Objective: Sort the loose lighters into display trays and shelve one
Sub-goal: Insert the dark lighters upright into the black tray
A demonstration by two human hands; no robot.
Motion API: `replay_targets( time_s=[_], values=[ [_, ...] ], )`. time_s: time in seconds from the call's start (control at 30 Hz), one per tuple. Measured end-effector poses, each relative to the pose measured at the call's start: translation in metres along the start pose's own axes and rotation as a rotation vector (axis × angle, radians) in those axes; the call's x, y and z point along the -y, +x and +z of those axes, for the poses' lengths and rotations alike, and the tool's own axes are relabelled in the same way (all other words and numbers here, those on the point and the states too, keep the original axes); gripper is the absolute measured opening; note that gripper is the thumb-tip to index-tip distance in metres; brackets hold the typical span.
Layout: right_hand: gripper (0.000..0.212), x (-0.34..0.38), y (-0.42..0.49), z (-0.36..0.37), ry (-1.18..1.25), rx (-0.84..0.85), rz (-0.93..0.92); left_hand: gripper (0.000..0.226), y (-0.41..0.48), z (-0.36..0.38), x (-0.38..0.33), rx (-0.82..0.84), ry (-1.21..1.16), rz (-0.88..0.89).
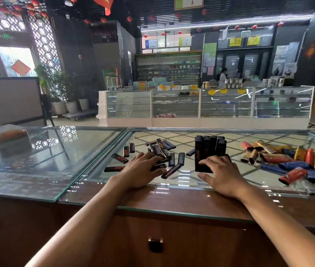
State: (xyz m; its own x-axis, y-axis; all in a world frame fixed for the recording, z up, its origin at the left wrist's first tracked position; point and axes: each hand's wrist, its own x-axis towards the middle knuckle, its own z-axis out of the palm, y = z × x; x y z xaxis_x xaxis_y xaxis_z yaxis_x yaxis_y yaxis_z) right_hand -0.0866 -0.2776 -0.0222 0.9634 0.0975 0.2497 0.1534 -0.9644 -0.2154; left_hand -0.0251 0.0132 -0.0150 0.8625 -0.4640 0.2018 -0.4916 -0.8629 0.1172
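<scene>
Currently, left grip [143, 167] rests flat on lighters [159, 151]; right grip [221, 171], fingers straight, touches tray [203, 157]; neither holds anything. A shove could topple it.

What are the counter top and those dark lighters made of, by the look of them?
Counter top: clear glass, glossy; it mirrors the window lattice and has a greenish edge. Dark lighters: probably glossy plastic, with printed marks; too small to be sure.

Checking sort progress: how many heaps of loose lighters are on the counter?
2: a dark heap at the left hand, a coloured heap at far right. More may lie out of frame.
</scene>
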Motion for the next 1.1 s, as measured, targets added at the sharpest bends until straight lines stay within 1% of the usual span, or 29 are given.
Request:
replay_targets(
  time_s=[0.23, 0.47, 0.6, 0.67, 0.83, 1.0, 1.1],
  values=[
    [0.051, -0.002, 0.0, 0.002, 0.005, -0.003, -0.007, 0.052, -0.004, 0.0, -0.003, -0.101, 0.061, 0.068],
    [0.049, -0.003, 0.001, 0.003, -0.011, -0.016, -0.015, 0.04, -0.014, 0.0, -0.011, -0.264, 0.131, 0.096],
    [0.049, -0.002, -0.001, 0.003, -0.014, -0.011, -0.013, 0.03, -0.016, -0.002, -0.011, -0.314, 0.099, 0.054],
    [0.049, -0.002, -0.001, 0.002, -0.013, -0.013, -0.013, 0.03, -0.016, -0.002, -0.012, -0.315, 0.116, 0.048],
    [0.049, 0.0, -0.002, 0.0, -0.012, -0.01, -0.015, 0.044, -0.015, -0.008, -0.018, -0.223, 0.175, 0.061],
    [0.049, -0.001, -0.002, -0.001, -0.015, -0.01, -0.017, 0.031, -0.011, -0.013, -0.021, -0.203, 0.159, 0.029],
    [0.049, 0.0, -0.002, -0.002, -0.02, -0.01, -0.02, 0.026, -0.01, -0.014, -0.016, -0.226, 0.078, 0.018]
  ],
)
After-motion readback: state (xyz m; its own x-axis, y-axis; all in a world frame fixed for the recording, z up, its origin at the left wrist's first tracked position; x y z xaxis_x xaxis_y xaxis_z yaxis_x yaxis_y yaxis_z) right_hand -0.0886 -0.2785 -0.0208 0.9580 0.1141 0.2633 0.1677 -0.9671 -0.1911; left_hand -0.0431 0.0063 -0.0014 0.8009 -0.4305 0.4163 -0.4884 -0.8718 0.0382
